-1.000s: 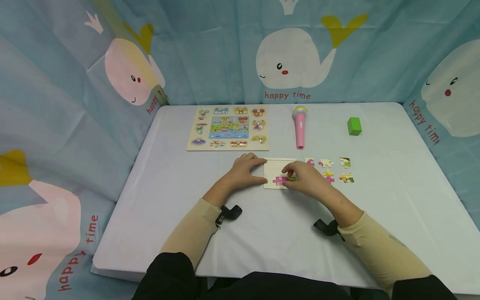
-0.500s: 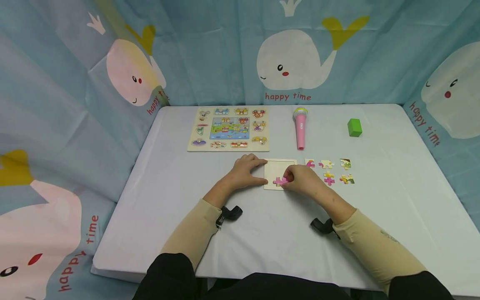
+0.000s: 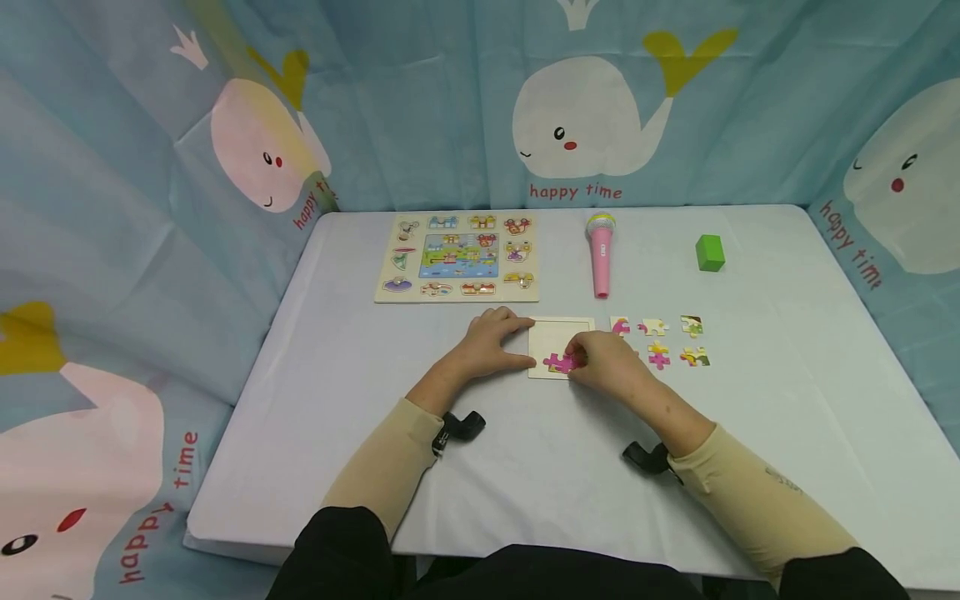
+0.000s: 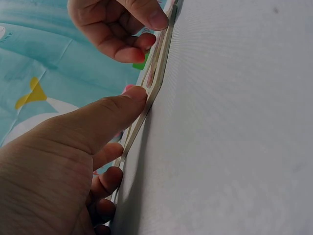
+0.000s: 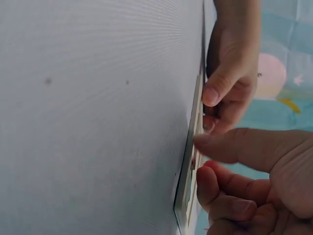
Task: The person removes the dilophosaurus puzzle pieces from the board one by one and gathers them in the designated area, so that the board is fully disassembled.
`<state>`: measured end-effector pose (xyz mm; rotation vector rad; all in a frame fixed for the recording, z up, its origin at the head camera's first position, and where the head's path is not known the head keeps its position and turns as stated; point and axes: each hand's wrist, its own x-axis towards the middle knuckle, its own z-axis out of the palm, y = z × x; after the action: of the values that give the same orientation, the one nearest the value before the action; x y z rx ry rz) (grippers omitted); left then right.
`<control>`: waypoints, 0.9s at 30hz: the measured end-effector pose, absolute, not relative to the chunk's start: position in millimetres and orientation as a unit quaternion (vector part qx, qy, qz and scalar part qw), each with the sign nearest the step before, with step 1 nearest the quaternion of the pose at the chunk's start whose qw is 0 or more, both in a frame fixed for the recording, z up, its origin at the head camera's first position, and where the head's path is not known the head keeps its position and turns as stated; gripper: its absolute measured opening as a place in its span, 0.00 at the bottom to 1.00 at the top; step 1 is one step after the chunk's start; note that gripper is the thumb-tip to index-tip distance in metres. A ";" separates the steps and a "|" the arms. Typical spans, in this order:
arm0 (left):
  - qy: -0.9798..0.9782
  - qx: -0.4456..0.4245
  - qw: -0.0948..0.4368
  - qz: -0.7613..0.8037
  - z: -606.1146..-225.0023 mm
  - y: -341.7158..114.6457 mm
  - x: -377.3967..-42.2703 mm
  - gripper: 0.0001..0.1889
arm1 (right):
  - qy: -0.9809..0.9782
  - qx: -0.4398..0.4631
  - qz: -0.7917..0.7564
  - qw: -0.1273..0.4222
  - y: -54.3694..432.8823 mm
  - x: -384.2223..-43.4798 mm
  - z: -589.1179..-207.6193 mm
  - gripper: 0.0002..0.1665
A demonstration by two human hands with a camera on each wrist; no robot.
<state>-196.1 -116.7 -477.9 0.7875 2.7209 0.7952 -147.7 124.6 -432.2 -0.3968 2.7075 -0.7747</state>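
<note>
A small pale wooden puzzle tray lies in front of me. My left hand holds it at its left side, thumb at the near corner and index finger at the far one. The left wrist view shows the thumb on the tray's edge. Near the tray's front edge lies a pink puzzle piece. My right hand pinches at this piece's right side, thumb and index finger down at the tray, and hides part of it. In the right wrist view the thumb reaches the tray's surface.
Several loose puzzle pieces lie right of the tray. Behind it are a wooden peg puzzle board, a pink toy microphone and a green block. A whale-print curtain borders the white table.
My right hand has closed in on the pink piece; the green piece beside it is now hidden. The pink piece has shifted slightly left. My left hand stays in place.
</note>
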 end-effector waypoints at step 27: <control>0.921 0.271 0.099 0.262 -477.7 -116.5 -196.7 0.39 | 0.931 -0.177 -0.270 0.168 120.6 -151.9 -437.5 0.14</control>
<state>-196.7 -116.5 -477.7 0.8009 2.7251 0.7741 -151.9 120.6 -437.5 -0.5047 2.6495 -0.7694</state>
